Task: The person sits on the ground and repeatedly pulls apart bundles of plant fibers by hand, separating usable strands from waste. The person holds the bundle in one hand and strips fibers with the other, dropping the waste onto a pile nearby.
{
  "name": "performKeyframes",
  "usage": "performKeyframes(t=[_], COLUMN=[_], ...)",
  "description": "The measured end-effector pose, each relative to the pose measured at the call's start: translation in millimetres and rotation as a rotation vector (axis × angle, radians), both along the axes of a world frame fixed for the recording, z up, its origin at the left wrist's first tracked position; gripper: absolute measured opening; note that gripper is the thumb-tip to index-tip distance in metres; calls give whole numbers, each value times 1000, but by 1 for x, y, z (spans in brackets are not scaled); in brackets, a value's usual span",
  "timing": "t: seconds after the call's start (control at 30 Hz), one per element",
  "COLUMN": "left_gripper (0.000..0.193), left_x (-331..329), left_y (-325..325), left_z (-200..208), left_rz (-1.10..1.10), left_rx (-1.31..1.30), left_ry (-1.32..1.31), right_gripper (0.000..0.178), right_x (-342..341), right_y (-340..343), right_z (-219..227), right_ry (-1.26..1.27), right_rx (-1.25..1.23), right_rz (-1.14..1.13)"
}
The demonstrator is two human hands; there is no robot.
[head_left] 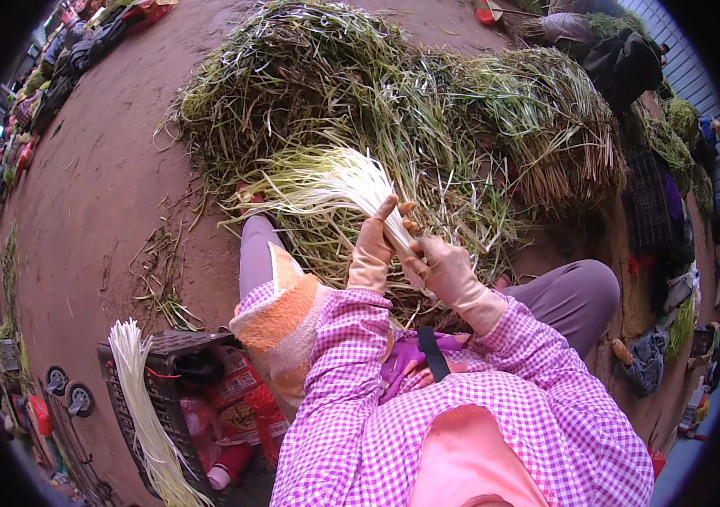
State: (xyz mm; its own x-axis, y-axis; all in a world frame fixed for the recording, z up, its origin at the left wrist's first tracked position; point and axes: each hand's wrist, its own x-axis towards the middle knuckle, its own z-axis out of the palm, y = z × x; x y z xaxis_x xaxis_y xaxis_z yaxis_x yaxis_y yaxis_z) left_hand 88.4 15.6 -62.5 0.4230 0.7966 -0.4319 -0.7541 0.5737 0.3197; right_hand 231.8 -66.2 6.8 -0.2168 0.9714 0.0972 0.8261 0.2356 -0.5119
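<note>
A bunch of long, thin greens (364, 186) fans out to the upper left, its stalks white and its leaf ends pale yellow-green. My left hand (372, 253), in a beige glove with orange-stained fingertips, is wrapped round the stalks. Close by on the right, my gloved right hand (453, 277) grips the lower stalk ends; its fingertips are partly hidden. Beneath and beyond both hands lies a large heap of loose green leaves and stalks (309, 80). A second bunch of white stalks (147, 406) rests along the crate at the lower left.
The black plastic crate (115, 384) holds red packaging and dark items. A tied-looking pile of greens with brown ends (567, 165) stands at the right. An orange and white towel (279, 317) covers my left knee. Bare brown ground (89, 228) stretches left, with two small wheels (80, 400).
</note>
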Motion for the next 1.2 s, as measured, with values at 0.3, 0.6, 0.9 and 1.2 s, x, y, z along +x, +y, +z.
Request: performKeyframes(t=[0.3, 0.6, 0.9, 1.2], left_gripper=[31, 14, 29, 32], left_x=[8, 19, 21, 28], left_y=[2, 5, 5, -7], left_z=[3, -15, -5, -13], left_rz=[153, 274, 224, 287], left_rx=[341, 332, 238, 378], left_ry=[591, 663, 768, 1256], right_gripper=[24, 40, 15, 24], right_x=[39, -36, -41, -54], right_y=[48, 127, 131, 126], right_z=[-8, 46, 30, 33], right_ry=[694, 622, 743, 446], right_rx=[-448, -188, -490, -266], right_rz=[-348, -33, -287, -36])
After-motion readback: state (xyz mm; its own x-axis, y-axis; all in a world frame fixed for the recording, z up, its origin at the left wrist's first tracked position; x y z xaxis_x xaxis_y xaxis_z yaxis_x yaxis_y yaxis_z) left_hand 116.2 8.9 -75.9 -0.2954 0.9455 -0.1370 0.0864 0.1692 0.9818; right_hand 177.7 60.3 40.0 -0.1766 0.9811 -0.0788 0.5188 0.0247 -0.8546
